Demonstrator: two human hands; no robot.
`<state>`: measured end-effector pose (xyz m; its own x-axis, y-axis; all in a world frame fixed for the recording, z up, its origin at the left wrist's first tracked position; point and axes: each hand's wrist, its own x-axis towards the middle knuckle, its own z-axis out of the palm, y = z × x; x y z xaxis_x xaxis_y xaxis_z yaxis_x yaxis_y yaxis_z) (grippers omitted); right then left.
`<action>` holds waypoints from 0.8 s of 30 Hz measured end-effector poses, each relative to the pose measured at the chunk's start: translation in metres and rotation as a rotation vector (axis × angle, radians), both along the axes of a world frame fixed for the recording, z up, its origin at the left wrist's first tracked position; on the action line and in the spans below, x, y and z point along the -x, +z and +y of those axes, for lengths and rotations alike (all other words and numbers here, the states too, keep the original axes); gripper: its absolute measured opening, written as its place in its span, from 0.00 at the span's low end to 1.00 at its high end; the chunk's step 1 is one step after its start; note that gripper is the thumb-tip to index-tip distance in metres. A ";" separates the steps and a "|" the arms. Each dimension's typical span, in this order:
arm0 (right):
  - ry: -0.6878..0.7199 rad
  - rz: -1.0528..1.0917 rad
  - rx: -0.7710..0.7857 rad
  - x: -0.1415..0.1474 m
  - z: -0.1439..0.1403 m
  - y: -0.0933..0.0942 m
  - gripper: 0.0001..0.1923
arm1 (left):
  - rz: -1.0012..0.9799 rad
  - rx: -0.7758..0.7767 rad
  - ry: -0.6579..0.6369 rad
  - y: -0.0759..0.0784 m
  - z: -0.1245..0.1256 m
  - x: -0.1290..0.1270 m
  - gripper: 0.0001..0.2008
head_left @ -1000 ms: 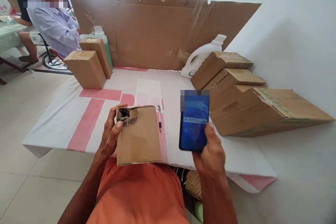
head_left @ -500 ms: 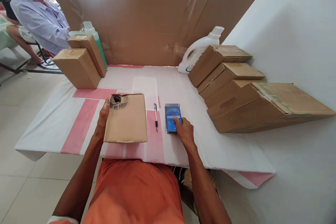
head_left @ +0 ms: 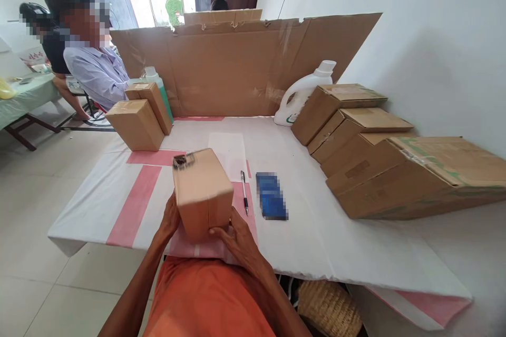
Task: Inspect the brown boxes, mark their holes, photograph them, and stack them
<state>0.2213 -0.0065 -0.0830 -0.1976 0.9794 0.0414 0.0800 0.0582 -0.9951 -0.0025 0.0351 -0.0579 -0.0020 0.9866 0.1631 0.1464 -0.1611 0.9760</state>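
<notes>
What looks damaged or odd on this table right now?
The cardboard box held by the left hand and right hand has a dark, torn-looking patch at its far top corner. On the right, the stacked boxes lean tilted against each other instead of lying flat.

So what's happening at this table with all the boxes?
A person in an orange shirt holds a small cardboard box in both hands, left hand on its side, right hand at its lower front edge. A pen and a phone lie on the white table cover beside it. More boxes lean stacked at the right.
</notes>
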 end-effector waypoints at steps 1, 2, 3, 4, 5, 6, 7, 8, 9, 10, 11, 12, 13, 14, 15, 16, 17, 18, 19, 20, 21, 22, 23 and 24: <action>0.000 -0.013 0.018 0.000 -0.002 0.007 0.19 | 0.023 0.025 0.004 0.000 -0.007 0.006 0.24; 0.005 -0.029 0.042 -0.001 -0.002 0.015 0.20 | 0.055 0.070 0.018 0.001 -0.014 0.012 0.27; 0.003 -0.035 0.071 -0.003 -0.001 0.024 0.24 | 0.096 0.127 0.050 0.004 -0.022 0.017 0.31; -0.012 -0.040 0.096 -0.005 0.001 0.032 0.30 | 0.138 0.185 0.096 0.007 -0.029 0.021 0.34; -0.038 -0.043 0.117 -0.007 0.003 0.038 0.37 | 0.171 0.238 0.148 0.010 -0.035 0.023 0.38; -0.062 -0.043 0.129 -0.008 0.005 0.044 0.43 | 0.186 0.278 0.198 0.014 -0.042 0.023 0.42; -0.074 -0.040 0.131 -0.008 0.008 0.048 0.48 | 0.179 0.295 0.235 0.018 -0.048 0.022 0.45; -0.065 -0.037 0.123 -0.007 0.010 0.051 0.50 | 0.154 0.288 0.251 0.022 -0.053 0.020 0.46; -0.043 -0.035 0.108 -0.006 0.013 0.053 0.51 | 0.127 0.266 0.250 0.026 -0.058 0.018 0.45; -0.022 -0.036 0.089 -0.005 0.017 0.055 0.50 | 0.107 0.239 0.246 0.030 -0.061 0.015 0.43; -0.009 -0.046 0.068 -0.002 0.021 0.058 0.48 | 0.096 0.204 0.246 0.034 -0.063 0.014 0.41; -0.003 -0.059 0.048 0.002 0.027 0.060 0.47 | 0.093 0.164 0.254 0.037 -0.063 0.014 0.39; 0.003 -0.068 0.030 0.007 0.034 0.064 0.44 | 0.093 0.121 0.272 0.041 -0.061 0.015 0.37; 0.017 -0.065 0.014 0.015 0.042 0.067 0.42 | 0.094 0.077 0.310 0.046 -0.057 0.020 0.36; 0.045 -0.050 0.003 0.025 0.052 0.070 0.40 | 0.098 0.032 0.365 0.050 -0.050 0.027 0.36; 0.086 -0.023 0.001 0.038 0.062 0.073 0.36 | 0.106 -0.009 0.428 0.054 -0.041 0.037 0.37; 0.140 0.011 0.014 0.053 0.072 0.075 0.33 | 0.115 -0.043 0.494 0.059 -0.030 0.050 0.37; 0.198 0.043 0.046 0.071 0.083 0.075 0.31 | 0.131 -0.067 0.554 0.064 -0.016 0.065 0.38; 0.253 0.061 0.088 0.089 0.094 0.075 0.29 | 0.150 -0.083 0.602 0.069 0.000 0.082 0.38; 0.304 0.062 0.126 0.109 0.104 0.075 0.27 | 0.169 -0.088 0.635 0.074 0.017 0.100 0.38; 0.343 0.045 0.146 0.128 0.113 0.074 0.25 | 0.195 -0.084 0.660 0.079 0.035 0.118 0.38; 0.370 0.016 0.145 0.146 0.123 0.073 0.23 | 0.209 -0.080 0.681 0.083 0.053 0.135 0.36; 0.386 -0.017 0.125 0.163 0.132 0.072 0.21 | 0.219 -0.078 0.695 0.087 0.071 0.151 0.34; 0.389 -0.046 0.094 0.178 0.141 0.072 0.19 | 0.225 -0.075 0.705 0.090 0.088 0.165 0.32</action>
<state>0.0430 0.1346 -0.0111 -0.5541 0.8301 -0.0622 0.1146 0.0021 -0.9934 -0.1676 0.1233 0.0321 -0.5895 0.7495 0.3013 0.4345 -0.0203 0.9005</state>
